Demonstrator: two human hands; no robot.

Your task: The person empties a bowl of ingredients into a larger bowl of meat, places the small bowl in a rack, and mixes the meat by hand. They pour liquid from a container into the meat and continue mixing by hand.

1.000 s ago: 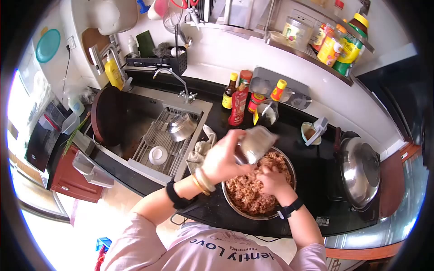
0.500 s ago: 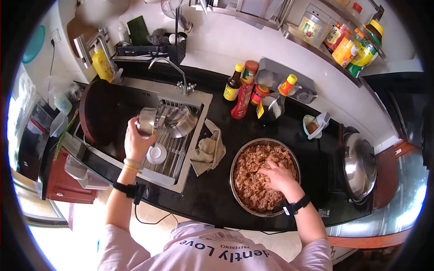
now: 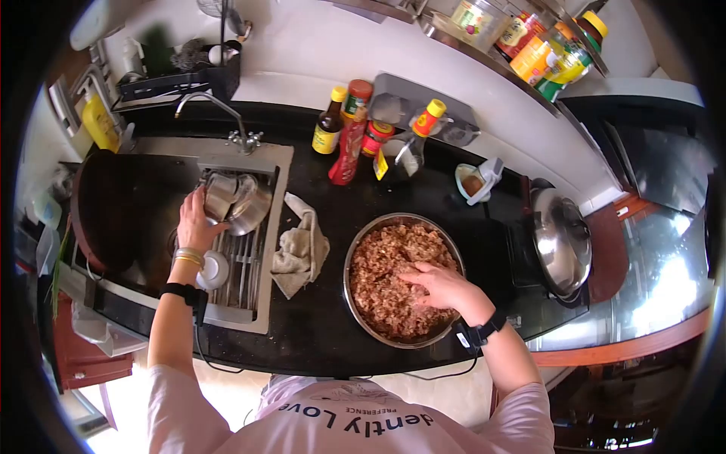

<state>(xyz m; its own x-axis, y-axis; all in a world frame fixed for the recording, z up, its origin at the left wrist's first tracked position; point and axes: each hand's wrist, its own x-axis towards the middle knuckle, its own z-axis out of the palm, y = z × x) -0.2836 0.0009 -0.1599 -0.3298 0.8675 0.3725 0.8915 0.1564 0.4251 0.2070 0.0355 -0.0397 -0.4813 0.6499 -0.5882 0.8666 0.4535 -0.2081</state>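
My left hand (image 3: 196, 225) reaches over the sink rack, its thumb and fingers around a shiny steel cup (image 3: 219, 198). The cup sits against a rounded steel pot (image 3: 249, 206) on the rack. A small white round dish (image 3: 213, 270) lies just below my left wrist. My right hand (image 3: 440, 289) rests on the minced meat (image 3: 389, 265), fingers stretched out and apart, tips touching it. The meat fills a wide steel bowl (image 3: 351, 291) on the black counter.
A crumpled cloth (image 3: 297, 250) lies between sink and bowl. Behind stand several sauce bottles, including a dark one (image 3: 327, 125) and a red one (image 3: 349, 151). A dark wok (image 3: 106, 212) leans in the sink. A lidded pan (image 3: 560, 242) is at the right.
The view has shifted right. My left hand has brought the steel cup down beside the pot on the rack. My right hand stays at the meat, its fingers now higher on the surface.
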